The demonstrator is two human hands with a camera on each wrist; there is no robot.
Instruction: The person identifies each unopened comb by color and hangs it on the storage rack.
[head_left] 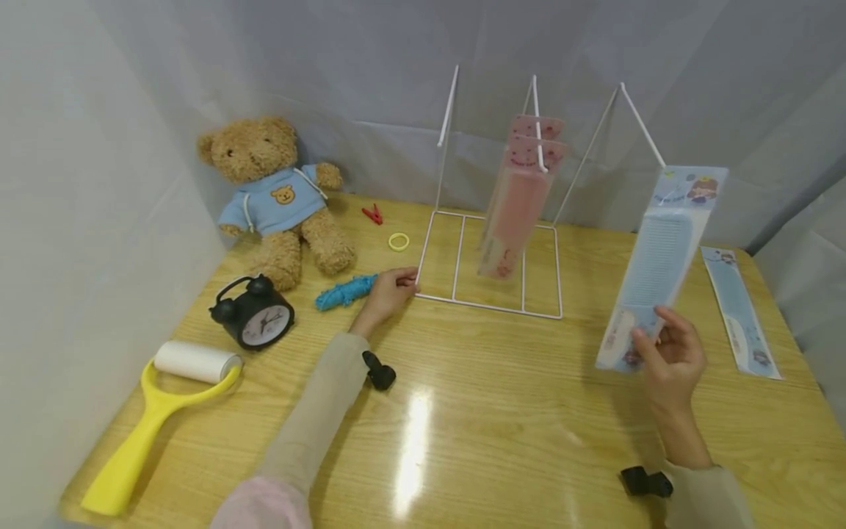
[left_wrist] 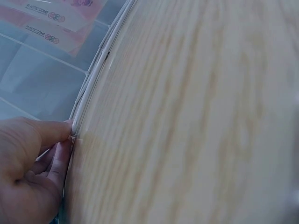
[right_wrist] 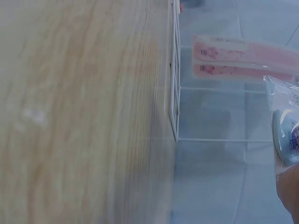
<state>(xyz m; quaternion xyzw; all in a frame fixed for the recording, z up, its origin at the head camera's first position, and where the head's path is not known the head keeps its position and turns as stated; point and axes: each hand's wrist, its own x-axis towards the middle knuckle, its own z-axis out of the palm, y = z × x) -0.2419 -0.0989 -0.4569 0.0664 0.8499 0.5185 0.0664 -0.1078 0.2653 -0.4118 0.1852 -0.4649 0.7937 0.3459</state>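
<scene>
A white wire display rack (head_left: pixel 489 307) with three raised prongs stands on the table. At its front left corner my left hand (head_left: pixel 391 292) pinches the base wire between thumb and fingers, seen close up in the left wrist view. My right hand (head_left: pixel 675 360) grips the lower end of a packaged blue comb (head_left: pixel 661 257), which is upright and slightly tilted. The top of its card overlaps the tip of the right prong (head_left: pixel 642 125) in the head view. Two packaged pink combs (head_left: pixel 522 202) hang from the middle prong. The left prong (head_left: pixel 449 106) carries nothing.
Another packaged blue comb (head_left: pixel 742 312) lies at the table's right. On the left are a teddy bear (head_left: pixel 280 198), a black alarm clock (head_left: pixel 254 316) and a yellow-handled lint roller (head_left: pixel 142 433). A blue twisted item (head_left: pixel 345 292), yellow ring (head_left: pixel 399 242) and red clip (head_left: pixel 373 214) lie left of the rack.
</scene>
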